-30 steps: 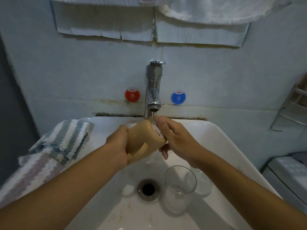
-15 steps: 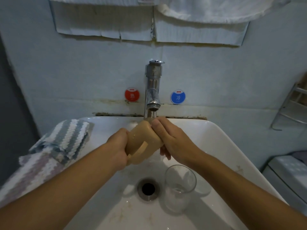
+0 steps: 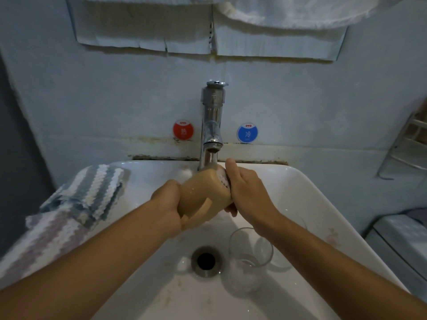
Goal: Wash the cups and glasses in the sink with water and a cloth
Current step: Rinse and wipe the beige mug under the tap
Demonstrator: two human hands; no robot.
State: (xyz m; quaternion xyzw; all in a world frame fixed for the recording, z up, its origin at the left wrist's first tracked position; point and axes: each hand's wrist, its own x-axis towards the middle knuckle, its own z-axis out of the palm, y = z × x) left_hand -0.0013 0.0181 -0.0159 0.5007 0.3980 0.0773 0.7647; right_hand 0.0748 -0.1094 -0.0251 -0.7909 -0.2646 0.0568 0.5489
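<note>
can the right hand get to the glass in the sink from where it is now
Probably yes. The glass stands upright in the sink just below the right hand, with nothing between them. But that hand is at the mouth of the beige cup, so it must let go first.

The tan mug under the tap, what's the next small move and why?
Probably turn the tan mug a little in the left hand so the right hand can wipe more of the rim with the cloth; the glass in the sink waits.
</note>
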